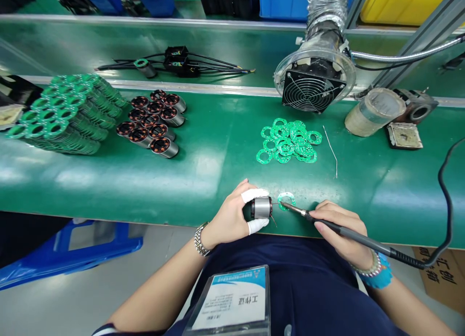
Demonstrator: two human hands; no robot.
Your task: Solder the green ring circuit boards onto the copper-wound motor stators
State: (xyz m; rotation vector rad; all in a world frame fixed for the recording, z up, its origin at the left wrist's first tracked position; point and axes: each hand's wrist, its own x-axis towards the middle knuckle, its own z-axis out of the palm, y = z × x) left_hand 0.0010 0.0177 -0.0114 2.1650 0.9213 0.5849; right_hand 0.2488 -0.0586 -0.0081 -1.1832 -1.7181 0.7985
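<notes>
Between the thumb and forefinger of my left hand (236,210), both in white finger cots, a motor stator (262,208) lies on its side. Thin wires stick out of its right end. One of them reaches toward a green ring-shaped circuit board (286,196) on the bench. My right hand (341,224) is closed around a soldering iron (327,223), whose tip meets the left part of that ring board. Whether the tip touches the wire too, I cannot tell.
Loose ring boards (290,141) lie in a heap ahead, beside a bent solder wire (331,152). Upright stators (152,120) and stacked boards (69,113) stand left. A fume fan (308,91) hangs above; a tin (374,112) and sponge tray (404,135) sit right. The iron's cable (445,200) loops rightward.
</notes>
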